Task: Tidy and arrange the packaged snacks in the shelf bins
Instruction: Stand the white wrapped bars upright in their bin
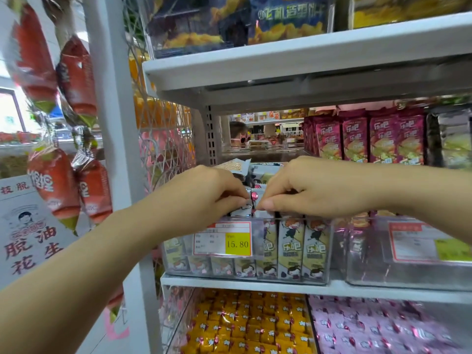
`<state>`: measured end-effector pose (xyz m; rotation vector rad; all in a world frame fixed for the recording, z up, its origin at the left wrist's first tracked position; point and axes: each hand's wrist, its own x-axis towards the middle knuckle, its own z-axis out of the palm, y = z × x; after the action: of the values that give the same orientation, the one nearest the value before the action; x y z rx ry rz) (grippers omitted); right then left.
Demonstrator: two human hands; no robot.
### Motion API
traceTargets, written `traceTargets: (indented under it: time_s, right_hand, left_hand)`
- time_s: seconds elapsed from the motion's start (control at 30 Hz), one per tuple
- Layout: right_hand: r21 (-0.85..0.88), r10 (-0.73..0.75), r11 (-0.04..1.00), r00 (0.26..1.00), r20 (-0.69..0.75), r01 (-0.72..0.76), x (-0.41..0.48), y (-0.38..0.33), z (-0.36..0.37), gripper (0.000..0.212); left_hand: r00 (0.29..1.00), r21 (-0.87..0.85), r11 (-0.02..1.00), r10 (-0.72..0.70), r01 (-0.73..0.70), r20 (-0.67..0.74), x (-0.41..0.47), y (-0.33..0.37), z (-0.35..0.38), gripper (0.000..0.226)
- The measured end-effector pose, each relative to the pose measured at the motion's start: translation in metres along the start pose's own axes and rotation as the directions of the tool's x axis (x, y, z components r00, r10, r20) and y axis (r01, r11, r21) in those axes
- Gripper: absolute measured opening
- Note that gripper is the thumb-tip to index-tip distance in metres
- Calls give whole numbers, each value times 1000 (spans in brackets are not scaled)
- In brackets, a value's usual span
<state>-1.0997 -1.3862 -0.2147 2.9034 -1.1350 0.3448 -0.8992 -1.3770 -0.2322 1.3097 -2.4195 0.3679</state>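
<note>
Up close at left end of middle shelf: pinching upright snack packet from both sides with left hand and right hand, fingers curled, knuckles nearly meeting, above clear bin packed with matching packets. Yellow 15.80 price tag on bin front.

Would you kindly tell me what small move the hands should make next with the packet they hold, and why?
Probably lower the small white cartoon-print packet, pinched by the left hand and right hand, upright into the clear plastic bin below: the cream cartoon-print packets already there stand upright in a neat row.
</note>
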Motion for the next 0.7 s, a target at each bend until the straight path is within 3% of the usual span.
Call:
traceTargets:
  time_s: [0.13, 0.23, 0.43, 0.57, 0.7]
  right_hand:
    - [114, 76, 992, 960, -269, -46, -5, 8, -17, 23]
    - [95, 114, 992, 897, -428, -81, 0, 22, -26, 19]
    - [-162, 195, 957, 947, -256, -241, 17, 41, -18, 44]
    - [-106, 217, 966, 961, -170, -237, 17, 42, -17, 45]
    - [-101, 223, 965, 960, -169, -242, 18, 43, -19, 37]
  left_hand:
    - [992, -159, 987, 4, -25, -127, 2, -2, 7, 22]
    - [996, -186, 981, 39, -54, -82, 6, 5, 12, 29]
    - [999, -169, 985, 23, -14, 48, 9, 3, 9, 31]
    - [997, -210, 978, 7, 10, 76, 4, -4, 10, 28]
    - [993, -225, 974, 10, 16, 116, 2, -5, 11, 42]
